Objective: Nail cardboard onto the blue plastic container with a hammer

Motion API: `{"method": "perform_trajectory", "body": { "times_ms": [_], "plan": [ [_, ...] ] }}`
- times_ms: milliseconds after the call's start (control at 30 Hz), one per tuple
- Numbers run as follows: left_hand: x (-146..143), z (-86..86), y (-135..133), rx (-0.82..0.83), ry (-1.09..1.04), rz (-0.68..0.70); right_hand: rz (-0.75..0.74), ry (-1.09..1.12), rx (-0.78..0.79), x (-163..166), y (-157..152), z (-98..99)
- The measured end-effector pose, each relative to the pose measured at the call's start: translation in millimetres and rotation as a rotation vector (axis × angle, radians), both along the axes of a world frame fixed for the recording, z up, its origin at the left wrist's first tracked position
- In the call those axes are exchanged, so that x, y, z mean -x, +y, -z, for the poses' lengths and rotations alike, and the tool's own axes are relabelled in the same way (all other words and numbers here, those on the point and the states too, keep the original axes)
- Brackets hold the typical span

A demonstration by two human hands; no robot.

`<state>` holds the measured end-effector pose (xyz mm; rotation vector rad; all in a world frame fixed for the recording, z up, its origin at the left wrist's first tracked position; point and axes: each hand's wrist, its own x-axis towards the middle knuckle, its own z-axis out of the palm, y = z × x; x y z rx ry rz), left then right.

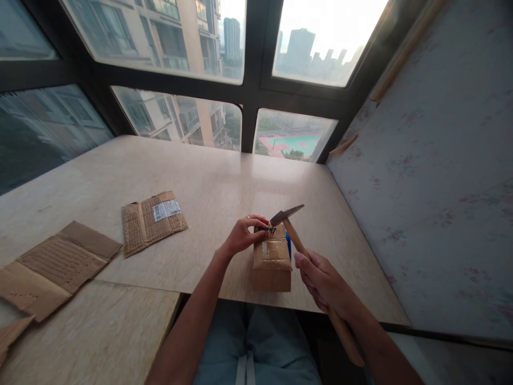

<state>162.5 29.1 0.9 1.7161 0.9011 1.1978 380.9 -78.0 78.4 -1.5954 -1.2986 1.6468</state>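
My right hand (318, 275) is wrapped round the wooden handle of a hammer (296, 235). Its metal head is raised just above the far end of a taped cardboard box (272, 262), close to the left fingertips. At that end of the box, the fingers of my left hand (244, 234) close on a small dark piece (269, 230) with a row of spikes or prongs. Its exact kind is too small to make out. Part of a blue thing (288, 243) shows at the box's right side; the rest is hidden.
The box stands near the front edge of a pale marbled counter (208, 176). To the left lie a flattened cardboard piece (154, 219) with a label and rows of marks, and a larger marked cardboard sheet (60, 264). Windows rise behind; a papered wall (433, 176) bounds the right.
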Motion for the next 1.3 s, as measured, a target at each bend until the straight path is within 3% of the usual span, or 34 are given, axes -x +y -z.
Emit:
{"method": "perform_trajectory", "body": {
  "times_ms": [933, 1300],
  "plan": [
    [2, -3.7, 0, 0.106, -0.008, 0.05, -0.058, -0.089, -0.043, 1, -2, -3.7],
    [18, -9.3, -15, 0.042, 0.006, -0.046, -0.089, -0.042, -0.048, 8, -6, -10.7]
  ]
}}
